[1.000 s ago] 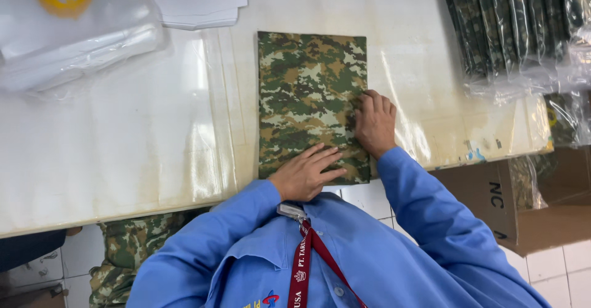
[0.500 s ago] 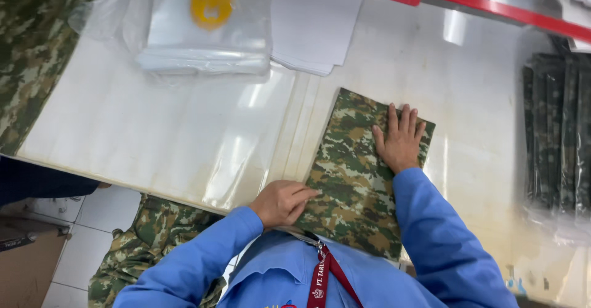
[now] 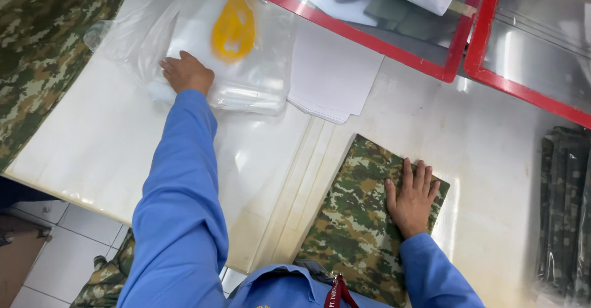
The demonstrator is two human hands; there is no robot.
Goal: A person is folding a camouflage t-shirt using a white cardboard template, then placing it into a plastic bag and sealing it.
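The folded camouflage garment (image 3: 357, 222) lies flat on the white table (image 3: 92, 154) at its near edge, its long axis running from the near edge up and slightly to the right toward the far side, one corner pointing far-left. There is one such folded piece under the hands; a wrapped stack of similar camouflage pieces (image 3: 563, 209) sits at the right edge, and loose camouflage cloth (image 3: 37, 43) hangs over the far-left corner. Two red-framed trays (image 3: 363, 34) stand at the far side, and one sheaf of white paper (image 3: 335, 77) lies in front of them. The right hand (image 3: 411, 198) rests flat on the garment's right part, fingers spread wide and pointing far, holding nothing. The left hand (image 3: 186, 72) is stretched far out to the left, arm nearly straight in a blue sleeve, palm down with fingers loosely curled on one pile of clear plastic bags (image 3: 246, 80) that has a yellow mark; whether it grips a bag cannot be told
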